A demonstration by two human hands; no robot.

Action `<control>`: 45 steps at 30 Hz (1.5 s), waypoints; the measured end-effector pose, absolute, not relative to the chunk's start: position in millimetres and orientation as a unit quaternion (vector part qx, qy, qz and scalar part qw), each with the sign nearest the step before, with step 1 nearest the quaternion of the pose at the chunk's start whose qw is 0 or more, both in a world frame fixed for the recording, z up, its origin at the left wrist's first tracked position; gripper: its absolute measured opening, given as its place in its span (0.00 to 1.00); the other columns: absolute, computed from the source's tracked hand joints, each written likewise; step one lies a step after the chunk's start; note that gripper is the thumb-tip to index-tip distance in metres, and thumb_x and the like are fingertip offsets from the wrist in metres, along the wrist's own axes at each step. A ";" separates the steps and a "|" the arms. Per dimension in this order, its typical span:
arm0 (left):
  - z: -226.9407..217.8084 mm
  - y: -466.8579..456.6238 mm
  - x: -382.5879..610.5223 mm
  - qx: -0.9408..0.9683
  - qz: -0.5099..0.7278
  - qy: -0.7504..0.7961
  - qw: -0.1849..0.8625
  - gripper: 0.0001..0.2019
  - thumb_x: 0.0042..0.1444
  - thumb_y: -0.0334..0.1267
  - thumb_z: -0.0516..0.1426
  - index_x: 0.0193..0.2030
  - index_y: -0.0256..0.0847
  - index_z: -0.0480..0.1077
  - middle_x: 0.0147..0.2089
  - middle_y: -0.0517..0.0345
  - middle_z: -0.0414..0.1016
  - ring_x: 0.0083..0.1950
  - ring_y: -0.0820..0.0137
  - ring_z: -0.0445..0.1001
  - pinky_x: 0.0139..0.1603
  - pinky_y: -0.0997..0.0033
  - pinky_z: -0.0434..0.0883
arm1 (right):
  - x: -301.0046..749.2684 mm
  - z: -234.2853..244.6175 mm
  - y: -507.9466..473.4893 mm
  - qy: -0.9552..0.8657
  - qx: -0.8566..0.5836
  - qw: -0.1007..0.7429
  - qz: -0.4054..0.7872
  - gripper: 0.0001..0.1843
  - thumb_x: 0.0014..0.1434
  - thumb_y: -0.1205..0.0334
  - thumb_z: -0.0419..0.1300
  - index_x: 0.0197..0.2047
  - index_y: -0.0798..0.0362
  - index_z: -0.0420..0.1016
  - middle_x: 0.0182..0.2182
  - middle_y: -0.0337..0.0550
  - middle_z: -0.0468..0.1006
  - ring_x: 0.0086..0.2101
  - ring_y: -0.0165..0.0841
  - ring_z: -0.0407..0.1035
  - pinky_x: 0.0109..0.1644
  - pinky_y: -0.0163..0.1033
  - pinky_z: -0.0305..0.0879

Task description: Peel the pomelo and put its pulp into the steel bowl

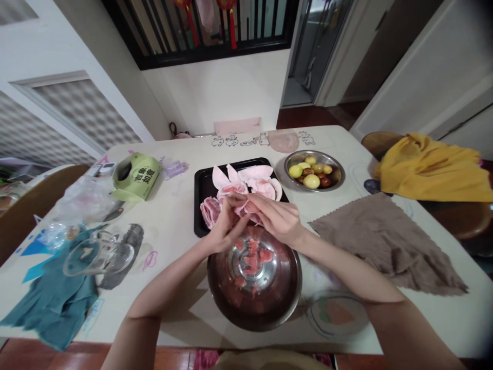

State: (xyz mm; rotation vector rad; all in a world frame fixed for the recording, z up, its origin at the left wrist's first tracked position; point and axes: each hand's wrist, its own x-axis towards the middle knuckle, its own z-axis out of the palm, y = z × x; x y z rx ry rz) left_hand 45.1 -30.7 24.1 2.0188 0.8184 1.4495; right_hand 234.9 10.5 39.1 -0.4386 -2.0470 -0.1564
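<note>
Both my hands meet above the far rim of a steel bowl (227,293), closed around a pink pomelo segment (251,207). My left hand (226,223) pinches it from the left, and the fingers of my right hand (280,218) press on it from the right. Inside the bowl lie several pieces of red pomelo flesh (252,257). Behind my hands is a black tray (201,187) with white pomelo peel (220,178) and a pomelo chunk (210,211) in pink membrane. My fingers partly hide the segment and the tray's near side.
A steel dish (339,177) of green and brown fruit stands right of the tray. A brown cloth (381,241) covers part of the right side. To the left are a glass pitcher (92,257), a teal cloth (65,303), a plastic bag (87,198) and a green visor (140,177).
</note>
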 end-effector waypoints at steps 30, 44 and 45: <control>9.9 6.1 14.2 0.673 0.507 0.500 0.200 0.14 0.65 0.38 0.61 0.55 0.43 0.64 0.53 0.50 0.74 0.46 0.70 0.76 0.39 0.74 0.73 | 250.3 58.1 31.3 -0.797 -0.313 0.510 0.083 0.15 0.72 0.63 0.58 0.57 0.47 0.80 0.48 0.41 0.86 0.44 0.36 0.83 0.51 0.40 0.80; -10.6 15.1 -3.6 0.720 0.350 0.593 0.087 0.20 0.57 0.30 0.64 0.53 0.42 0.63 0.53 0.50 0.70 0.53 0.59 0.73 0.54 0.56 0.72 | 242.3 42.0 27.7 -0.862 -0.237 0.441 0.075 0.13 0.73 0.62 0.58 0.56 0.49 0.80 0.49 0.43 0.86 0.47 0.36 0.81 0.54 0.42 0.80; -9.8 14.6 -3.7 0.726 0.340 0.591 0.088 0.20 0.57 0.29 0.64 0.54 0.42 0.64 0.54 0.49 0.71 0.54 0.58 0.73 0.55 0.54 0.72 | 241.5 41.0 26.4 -0.870 -0.222 0.434 0.078 0.14 0.73 0.63 0.58 0.57 0.49 0.80 0.50 0.43 0.85 0.49 0.36 0.81 0.56 0.43 0.79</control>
